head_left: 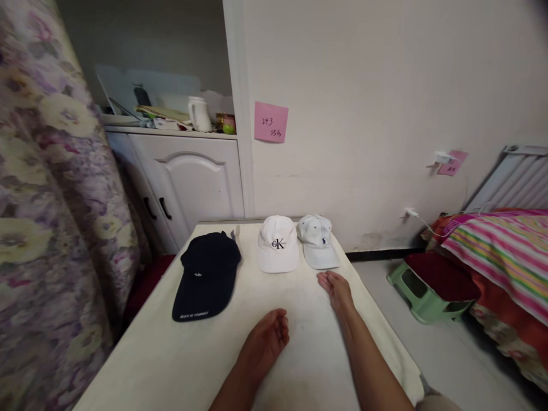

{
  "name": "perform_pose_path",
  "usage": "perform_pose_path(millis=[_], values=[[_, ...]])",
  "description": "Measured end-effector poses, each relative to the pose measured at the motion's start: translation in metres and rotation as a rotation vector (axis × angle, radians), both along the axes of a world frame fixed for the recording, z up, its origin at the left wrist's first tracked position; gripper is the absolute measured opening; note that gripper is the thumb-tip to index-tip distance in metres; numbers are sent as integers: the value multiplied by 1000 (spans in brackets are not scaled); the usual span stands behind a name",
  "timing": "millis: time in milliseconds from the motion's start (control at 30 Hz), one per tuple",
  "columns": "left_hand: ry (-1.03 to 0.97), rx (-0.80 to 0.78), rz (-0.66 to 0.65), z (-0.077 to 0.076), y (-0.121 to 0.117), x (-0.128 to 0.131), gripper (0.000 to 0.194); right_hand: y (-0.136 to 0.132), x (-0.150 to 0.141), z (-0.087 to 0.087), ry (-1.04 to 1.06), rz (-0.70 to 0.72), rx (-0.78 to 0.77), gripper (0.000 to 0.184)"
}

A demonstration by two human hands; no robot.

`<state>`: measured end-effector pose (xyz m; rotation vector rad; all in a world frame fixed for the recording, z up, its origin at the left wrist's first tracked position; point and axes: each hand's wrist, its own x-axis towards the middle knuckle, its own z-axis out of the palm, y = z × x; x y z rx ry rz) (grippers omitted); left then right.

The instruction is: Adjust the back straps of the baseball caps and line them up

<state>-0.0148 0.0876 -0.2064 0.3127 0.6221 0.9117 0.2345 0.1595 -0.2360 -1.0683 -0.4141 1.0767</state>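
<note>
Three caps sit on the cream-covered table point(308, 337). On the left is a dark navy cap point(209, 279), its brim pointing toward me with white lettering along the edge. A white cap point(277, 245) with a black CK logo stands at the back middle. Close beside it on the right is a pale blue-grey cap point(319, 242) with a small dark emblem. My right hand point(337, 288) is just in front of the pale cap's brim, fingers stretched out, holding nothing. Nearer to me, my left hand point(266, 338) hovers over the table, empty, its fingers loosely bent and apart from the thumb.
A white cabinet point(192, 182) stands behind at left, with a white jug point(199, 114) on its top. A floral curtain point(55, 228) hangs along the left. On the right are a green stool point(411, 294) and a bed with a striped cover point(505, 240).
</note>
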Motion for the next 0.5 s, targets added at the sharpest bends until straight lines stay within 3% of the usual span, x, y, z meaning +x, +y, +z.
perform_pose_path(millis=[133, 267, 367, 500], values=[[-11, 32, 14, -1, -4, 3, 11, -28, -34, 3, -248, 56, 34, 28], [-17, 66, 70, -2, -16, -3, 9, -57, -66, 6, -506, 219, 76, 24], [-8, 88, 173, -4, -25, -27, 7, -66, -76, 5, -658, 295, 87, 21], [19, 131, 410, -6, -29, -79, 16, -64, -77, 1, -776, 308, 66, 22]])
